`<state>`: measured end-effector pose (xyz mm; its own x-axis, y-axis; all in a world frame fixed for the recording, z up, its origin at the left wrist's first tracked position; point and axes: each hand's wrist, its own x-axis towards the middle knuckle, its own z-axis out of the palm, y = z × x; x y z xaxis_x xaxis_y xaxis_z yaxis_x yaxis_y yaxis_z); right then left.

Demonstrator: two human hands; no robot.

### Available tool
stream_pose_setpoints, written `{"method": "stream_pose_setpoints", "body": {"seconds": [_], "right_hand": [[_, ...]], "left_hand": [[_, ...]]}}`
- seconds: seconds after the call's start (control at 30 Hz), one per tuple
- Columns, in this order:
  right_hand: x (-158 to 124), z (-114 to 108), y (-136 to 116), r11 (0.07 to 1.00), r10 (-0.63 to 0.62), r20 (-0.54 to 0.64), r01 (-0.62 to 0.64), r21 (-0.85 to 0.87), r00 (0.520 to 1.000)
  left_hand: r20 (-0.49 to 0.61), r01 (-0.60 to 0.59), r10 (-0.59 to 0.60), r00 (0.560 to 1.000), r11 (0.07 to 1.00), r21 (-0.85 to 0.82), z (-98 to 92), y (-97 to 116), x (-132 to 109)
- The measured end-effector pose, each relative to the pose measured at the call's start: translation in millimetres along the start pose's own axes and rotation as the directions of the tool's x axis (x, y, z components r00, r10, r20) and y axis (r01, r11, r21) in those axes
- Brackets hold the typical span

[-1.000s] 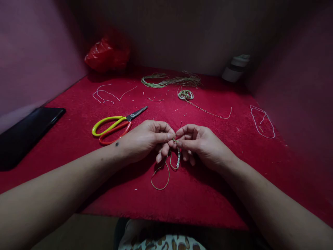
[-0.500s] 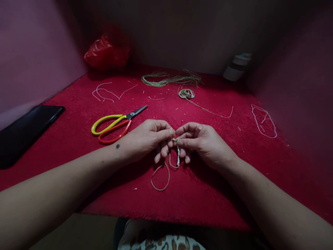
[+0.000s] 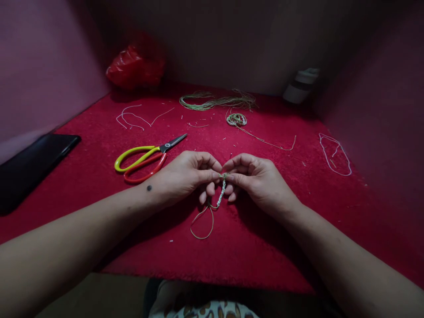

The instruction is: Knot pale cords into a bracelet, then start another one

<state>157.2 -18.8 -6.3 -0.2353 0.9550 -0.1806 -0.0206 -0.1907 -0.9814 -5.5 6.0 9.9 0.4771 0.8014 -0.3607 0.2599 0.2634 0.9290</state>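
Between my two hands hangs a green and white braided cord (image 3: 221, 195), its upper end pinched at the fingertips. My left hand (image 3: 192, 174) is closed, thumb and forefinger on the left side of that end. From the right, my right hand (image 3: 256, 176) pinches the same end, thumb facing my left thumb. Below, the braid runs into a thin olive cord loop (image 3: 202, 224) that lies on the red cloth. The fingers partly hide the knot at the top. Scissors (image 3: 144, 161) with one yellow and one red handle lie just beyond my left wrist.
A red-clothed table (image 3: 265, 256) bears a black phone-like object (image 3: 33, 165) at left and a red plastic bag (image 3: 135, 66) behind. Farther back are a green cord bundle (image 3: 215, 102), a coiled braid (image 3: 236, 119) and a white container (image 3: 300, 86). Pale thread (image 3: 349, 165) lies right.
My fingertips have drawn closer around the cord's upper end. The hanging braid has swung a little to the left, and the loop below has shifted slightly left and up.
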Motion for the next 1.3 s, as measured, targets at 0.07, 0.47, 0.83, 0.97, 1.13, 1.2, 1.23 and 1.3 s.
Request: {"method": "stream_pose_setpoints", "body": {"seconds": [0.07, 0.47, 0.83, 0.97, 1.13, 1.2, 1.23, 1.3], "right_hand": [[0.1, 0.3, 0.7, 1.0, -0.012, 0.0, 0.012, 0.01, 1.0], [-0.9, 3.7, -2.1, 0.999, -0.008, -0.079, 0.005, -0.038, 0.997], [-1.9, 4.2, -1.2, 0.995, 0.076, -0.066, -0.071, 0.064, 0.995], [-1.1, 4.6, 0.3, 0.992, 0.086, -0.088, -0.076, 0.104, 0.992], [-0.5, 4.4, 1.5, 0.989, 0.08, -0.083, -0.069, 0.129, 0.993], [-1.2, 5.0, 0.9, 0.992, 0.077, -0.064, -0.07, 0.101, 0.995], [-1.6, 5.5, 0.4, 0.994, 0.076, -0.055, -0.072, 0.079, 0.996], [-2.5, 6.6, -0.5, 0.996, 0.082, -0.041, -0.08, 0.035, 0.996]], "left_hand": [[0.001, 0.011, -0.011, 1.0, 1.0, 0.008, 1.1, -0.4, 0.1], [-0.064, -0.027, 0.03, 0.998, 0.998, 0.054, 6.8, 0.7, -3.3], [-0.085, -0.001, 0.008, 0.996, 0.997, 0.081, 6.7, 2.8, -2.6], [-0.062, 0.005, 0.0, 0.998, 0.996, 0.084, 5.8, 0.9, -1.9], [-0.055, -0.012, 0.015, 0.998, 0.998, 0.055, 5.6, -0.4, -1.8], [-0.059, -0.009, 0.011, 0.998, 1.0, 0.03, 5.9, -0.1, -2.1], [-0.06, -0.006, 0.007, 0.998, 1.0, 0.017, 6.2, 0.2, -2.2], [-0.057, -0.006, 0.005, 0.998, 1.0, -0.012, 6.7, 0.6, -2.2]]}}
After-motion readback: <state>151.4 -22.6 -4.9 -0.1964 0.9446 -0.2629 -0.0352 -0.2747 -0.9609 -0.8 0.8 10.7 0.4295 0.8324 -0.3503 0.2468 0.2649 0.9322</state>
